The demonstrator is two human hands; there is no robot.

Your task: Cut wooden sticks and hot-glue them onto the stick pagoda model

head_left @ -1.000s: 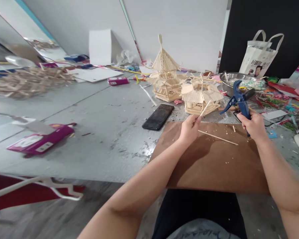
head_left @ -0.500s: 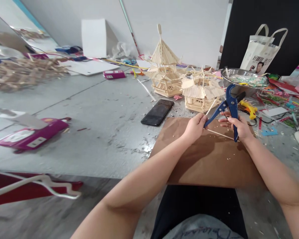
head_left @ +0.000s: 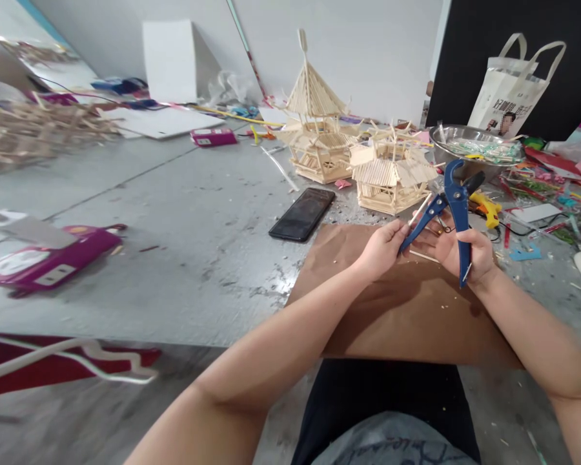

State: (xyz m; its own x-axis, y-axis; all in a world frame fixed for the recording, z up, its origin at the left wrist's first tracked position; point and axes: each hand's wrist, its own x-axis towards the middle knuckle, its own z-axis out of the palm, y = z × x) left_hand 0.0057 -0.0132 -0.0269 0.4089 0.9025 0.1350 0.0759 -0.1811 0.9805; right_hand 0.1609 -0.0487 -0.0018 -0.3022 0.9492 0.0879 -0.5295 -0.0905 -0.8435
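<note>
A blue cutter (head_left: 458,200) with spread handles is held over the brown sheet (head_left: 392,316). My right hand (head_left: 469,252) has its thumb over one handle, the fingers reaching out behind it. Closed fingers of my left hand (head_left: 385,245) pinch a thin wooden stick (head_left: 421,212) that points up and right, beside the tip of the other handle. A second pale stick (head_left: 423,256) shows below, between the hands. Just beyond stands a small stick-built pavilion (head_left: 392,177), with a taller one with a pointed roof (head_left: 317,126) to its left.
A black phone (head_left: 303,214) lies left of the sheet. To the right are a yellow glue gun (head_left: 487,208), a metal bowl (head_left: 448,152) and coloured scraps. Purple power strips (head_left: 72,261) and a heap of wooden sticks (head_left: 33,135) occupy the left.
The view has shifted slightly. The cutter has moved a little right, and the fingers of my right hand reach further out behind its handle.
</note>
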